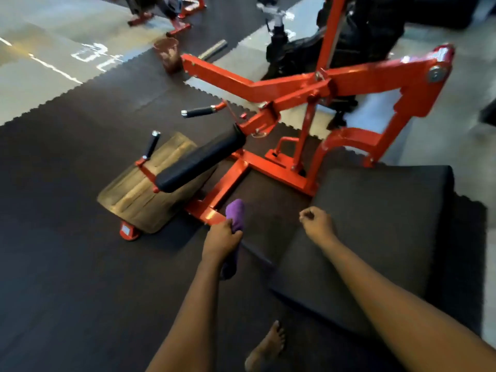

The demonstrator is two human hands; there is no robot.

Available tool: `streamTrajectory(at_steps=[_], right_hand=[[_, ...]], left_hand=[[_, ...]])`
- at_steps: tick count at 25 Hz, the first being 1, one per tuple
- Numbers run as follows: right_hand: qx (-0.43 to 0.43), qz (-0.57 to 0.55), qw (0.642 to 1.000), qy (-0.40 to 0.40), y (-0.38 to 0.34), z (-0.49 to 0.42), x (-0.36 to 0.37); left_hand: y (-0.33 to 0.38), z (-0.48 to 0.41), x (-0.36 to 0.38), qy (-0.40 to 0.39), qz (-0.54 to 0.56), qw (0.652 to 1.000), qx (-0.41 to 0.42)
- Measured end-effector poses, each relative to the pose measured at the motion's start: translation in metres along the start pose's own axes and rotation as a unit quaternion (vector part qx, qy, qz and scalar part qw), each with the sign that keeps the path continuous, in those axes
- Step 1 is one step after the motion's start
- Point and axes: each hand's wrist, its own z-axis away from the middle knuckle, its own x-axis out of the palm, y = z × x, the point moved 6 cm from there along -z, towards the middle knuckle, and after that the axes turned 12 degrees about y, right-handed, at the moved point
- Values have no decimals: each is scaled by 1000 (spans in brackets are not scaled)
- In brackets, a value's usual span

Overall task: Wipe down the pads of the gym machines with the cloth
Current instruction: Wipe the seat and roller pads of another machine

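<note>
Open mat (pixel 67 264) spreads left of the red frame (pixel 241 170), while the seat pad (pixel 375 224) crowds its right side, one corner close against the frame's base. At the frame's near end the left hand (pixel 221 238) grips the purple cloth (pixel 235 213), fingers wrapped round its middle. Right of the frame, over the seat pad's edge, the right hand (pixel 318 224) is curled into an empty fist.
</note>
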Motion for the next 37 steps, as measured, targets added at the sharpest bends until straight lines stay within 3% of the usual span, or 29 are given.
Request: streamTrajectory(at_steps=[1, 4, 5, 8, 14, 18, 23, 29, 34, 37], right_hand=[[22, 3, 999, 36, 13, -4, -5], [32, 41, 985, 162, 41, -6, -26], [13, 62, 979, 194, 45, -5, -30], [-49, 172, 953, 246, 48, -2, -37], [-77, 435, 880, 173, 62, 7, -26], [-60, 510, 844, 153, 60, 6, -16], [-49, 508, 847, 148, 56, 4, -18], [-61, 511, 847, 133, 48, -8, -29], [-53, 534, 834, 128, 51, -8, -22], [-56, 540, 830, 127, 51, -9, -22]], left_hand=[[7, -6, 27, -34, -12, 999, 25], [29, 25, 116, -233, 29, 971, 54], [28, 34, 135, -254, 54, 965, 44], [16, 30, 161, -224, 70, 971, 42], [-1, 32, 196, -294, 143, 944, -44], [-23, 2, 225, -342, 219, 894, -188], [20, -25, 223, -335, 233, 911, -56], [-36, 13, 216, -369, 257, 870, -203], [13, -22, 227, -369, 290, 880, -78], [38, -48, 243, -340, 283, 894, -62]])
